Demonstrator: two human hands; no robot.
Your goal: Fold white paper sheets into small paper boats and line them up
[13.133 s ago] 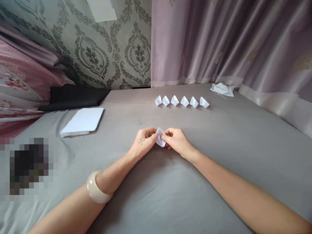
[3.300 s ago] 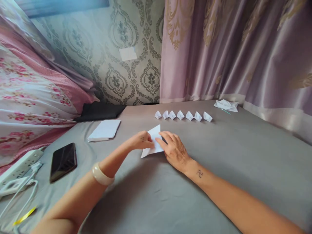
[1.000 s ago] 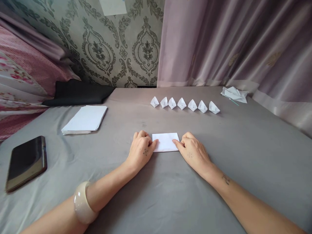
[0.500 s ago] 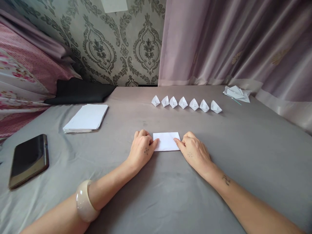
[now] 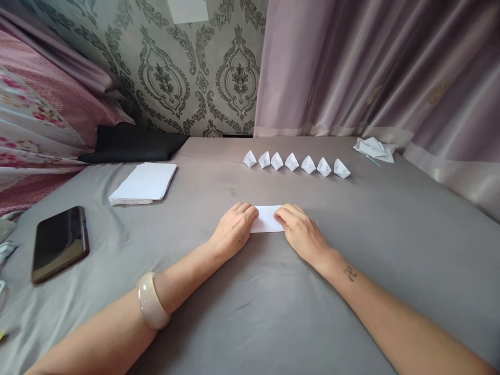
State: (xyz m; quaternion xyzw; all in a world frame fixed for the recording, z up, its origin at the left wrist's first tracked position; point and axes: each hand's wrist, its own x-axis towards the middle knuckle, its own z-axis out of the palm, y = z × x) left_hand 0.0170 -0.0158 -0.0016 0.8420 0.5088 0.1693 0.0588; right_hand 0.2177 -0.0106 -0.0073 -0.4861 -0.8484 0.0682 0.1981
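Observation:
A folded white sheet of paper (image 5: pixel 267 219) lies flat on the grey bedsheet (image 5: pixel 273 312) in the middle. My left hand (image 5: pixel 234 229) presses on its left end with the fingers laid over the paper. My right hand (image 5: pixel 300 232) presses on its right end the same way. Both hands cover the paper's ends, so only its middle strip shows. Beyond it, a row of several small white folded paper boats (image 5: pixel 296 163) stands in a line.
A stack of white paper sheets (image 5: pixel 144 183) lies at the left, with a black cloth (image 5: pixel 133 148) behind it. A black phone (image 5: pixel 59 242) rests at the far left. Crumpled white paper scraps (image 5: pixel 373 148) lie at the back right by the curtain.
Since half a second ago both hands have slid inward over the paper, covering more of its ends. The paper looks narrower front to back. Earlier, a seventh boat joined the row.

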